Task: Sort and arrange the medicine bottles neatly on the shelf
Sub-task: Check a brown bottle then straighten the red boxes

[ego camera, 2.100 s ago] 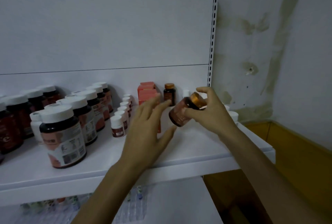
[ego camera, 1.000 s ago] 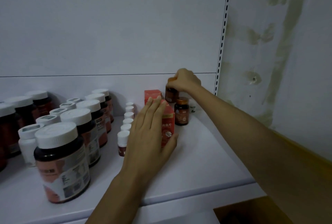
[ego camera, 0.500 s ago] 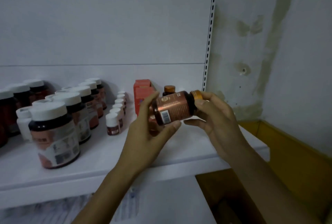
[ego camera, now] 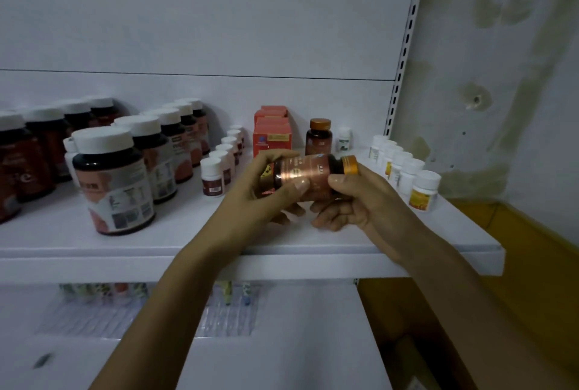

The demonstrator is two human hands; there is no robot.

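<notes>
**Copper bottle held sideways above the shelf, its twin upright just behind**

Both hands hold one copper-labelled bottle [ego camera: 305, 177] in the air over the near part of the shelf [ego camera: 313, 241]. The bottle lies on its side, long axis running left to right, orange cap [ego camera: 350, 164] pointing right and base pointing left. The left hand [ego camera: 257, 198] wraps the base end, thumb across the label and fingers curled behind; the right hand [ego camera: 360, 201] closes on the neck end, thumb on the label just beside the cap. Neither hand is free, and the bottle touches nothing but the hands.

The relation that matters is the bottle's axis against its place. A matching bottle with an orange cap [ego camera: 319, 136] stands upright straight beyond the held one, near the far back of the shelf, just right of the red boxes [ego camera: 272, 134]. A small white bottle [ego camera: 344, 138] stands to its right, and a row of white-capped bottles [ego camera: 404, 170] runs along the right edge. To stand with its twin, the held bottle likely has to be turned cap-up and carried away from the person. The right hand, already at the cap end, looks better placed for that. Bare shelf lies in front of the twin; the white bottle sits close enough to be knocked.
</notes>
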